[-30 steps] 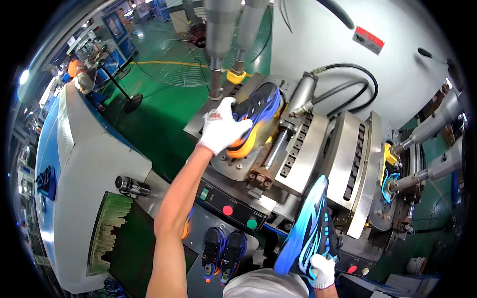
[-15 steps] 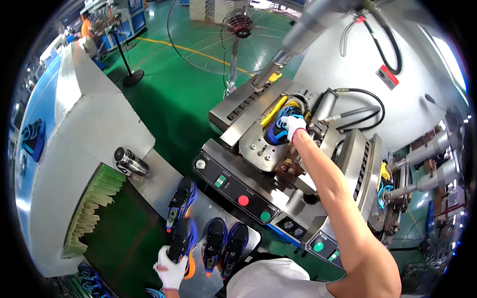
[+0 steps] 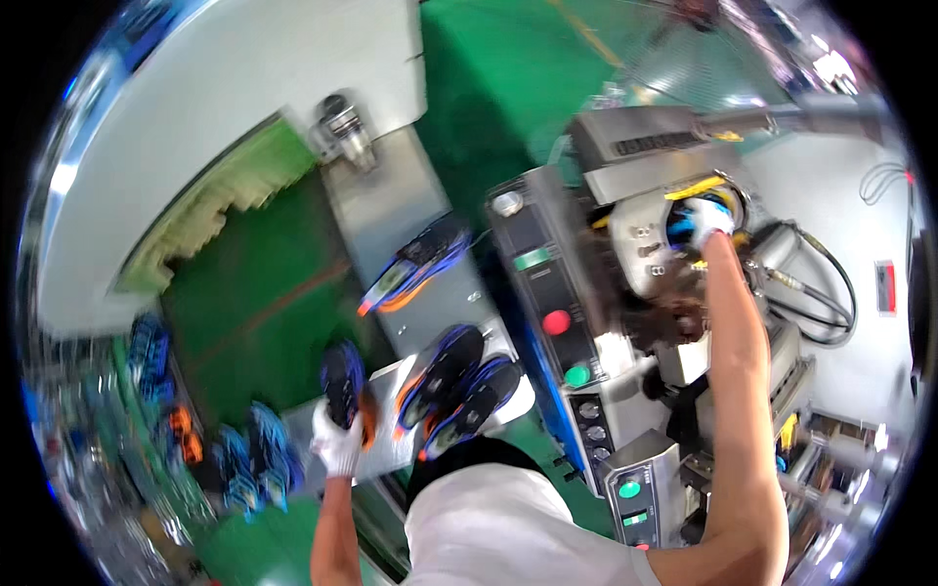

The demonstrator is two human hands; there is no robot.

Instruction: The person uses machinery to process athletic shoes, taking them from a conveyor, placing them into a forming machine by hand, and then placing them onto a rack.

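My left hand (image 3: 337, 444), in a white glove, is closed round the heel end of a dark shoe (image 3: 342, 381) with blue sides and an orange-brown sole. It holds this shoe just left of the metal shelf (image 3: 391, 376). Two similar shoes (image 3: 449, 376) stand side by side there, and another shoe (image 3: 420, 262) lies farther up. To the right, my gloved right hand (image 3: 708, 223) grips a blue shoe (image 3: 680, 229) seated in the opening of a pressing machine (image 3: 640, 239). My glove covers much of that shoe, and its fingers are blurred.
A control panel (image 3: 545, 283) with red and green buttons stands between shelf and machine. A steel flask (image 3: 345, 129) sits at the shelf's far end. The white machine (image 3: 264, 78) with green bristle strips (image 3: 230, 186) is at left. More blue shoes (image 3: 259, 459) stand lower left.
The view has turned, so the scene is rotated and shifted. My left hand has moved the dark shoe left, away from the others. My right hand stays on the blue shoe in the machine.
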